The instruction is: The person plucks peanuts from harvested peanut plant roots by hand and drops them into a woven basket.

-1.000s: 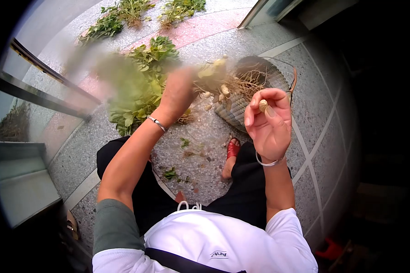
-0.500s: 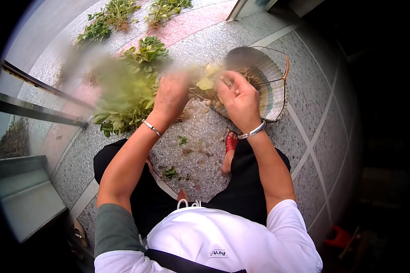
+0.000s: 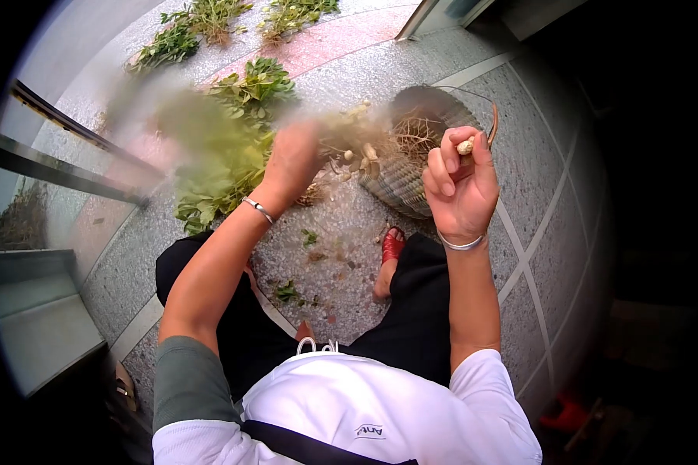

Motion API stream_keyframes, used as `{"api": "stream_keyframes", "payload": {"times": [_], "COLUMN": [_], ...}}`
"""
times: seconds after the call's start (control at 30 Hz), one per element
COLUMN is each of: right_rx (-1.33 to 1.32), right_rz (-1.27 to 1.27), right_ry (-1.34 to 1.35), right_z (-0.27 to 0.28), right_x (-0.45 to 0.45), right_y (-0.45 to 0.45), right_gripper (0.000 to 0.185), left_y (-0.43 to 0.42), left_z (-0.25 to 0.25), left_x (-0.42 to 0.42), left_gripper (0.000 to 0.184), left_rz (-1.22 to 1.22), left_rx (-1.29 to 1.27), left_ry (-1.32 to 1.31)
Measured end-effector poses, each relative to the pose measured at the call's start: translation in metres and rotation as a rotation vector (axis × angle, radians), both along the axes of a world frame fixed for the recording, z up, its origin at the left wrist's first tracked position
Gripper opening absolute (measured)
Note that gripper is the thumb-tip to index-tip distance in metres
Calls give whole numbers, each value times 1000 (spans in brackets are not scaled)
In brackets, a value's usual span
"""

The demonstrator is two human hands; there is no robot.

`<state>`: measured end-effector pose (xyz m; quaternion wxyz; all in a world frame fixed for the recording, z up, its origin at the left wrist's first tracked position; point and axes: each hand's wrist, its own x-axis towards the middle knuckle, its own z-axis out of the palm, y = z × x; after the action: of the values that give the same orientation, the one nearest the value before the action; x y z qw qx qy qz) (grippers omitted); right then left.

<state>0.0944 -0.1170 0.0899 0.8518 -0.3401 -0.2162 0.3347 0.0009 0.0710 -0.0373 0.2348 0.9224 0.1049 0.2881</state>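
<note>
My left hand (image 3: 291,163) is closed around the stems of a peanut plant, whose blurred leaves spread to the left. Its roots (image 3: 416,136) stick out to the right over the basket, with a few pods (image 3: 371,152) hanging among them. Off to the right of the roots, my right hand (image 3: 461,190) is raised, pinching a pale peanut (image 3: 465,146) between thumb and fingers. Below and behind both the roots and my right hand stands a woven basket (image 3: 399,187) with a curved handle (image 3: 494,124); its inside is mostly hidden.
More leafy plants (image 3: 260,85) lie on the speckled floor beyond my left hand, with further bunches (image 3: 167,46) at the back. Leaf scraps (image 3: 287,292) lie between my feet. A metal door frame (image 3: 70,174) stands at the left, and a red sandal (image 3: 392,245) is by the basket.
My right hand has moved away from the plant to the right, carrying a peanut. More of the roots now shows, while my left hand keeps its hold in nearly the same spot.
</note>
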Motion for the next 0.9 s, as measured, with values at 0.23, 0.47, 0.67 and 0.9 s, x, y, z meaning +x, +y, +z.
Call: {"api": "stream_keyframes", "payload": {"times": [0.23,0.47,0.67,0.9], "right_rx": [-660,-1015,-798,-764], "right_rz": [-47,-399,-325,-424], "right_ry": [-474,-1285,-907,-833], "right_z": [-38,-56,-48,-56], "right_x": [-4,-13,-13,-10], "right_y": [16,30,27,17], "right_gripper": [10,17,13,13], "left_y": [-10,-17,-12,-8], "left_z": [3,2,10,19], "left_x": [3,8,2,4], "left_gripper": [47,43,44,43], "left_rz": [-14,-42,-7,-56], "left_rx": [26,87,-29,21], "left_ry": [45,22,38,25]}}
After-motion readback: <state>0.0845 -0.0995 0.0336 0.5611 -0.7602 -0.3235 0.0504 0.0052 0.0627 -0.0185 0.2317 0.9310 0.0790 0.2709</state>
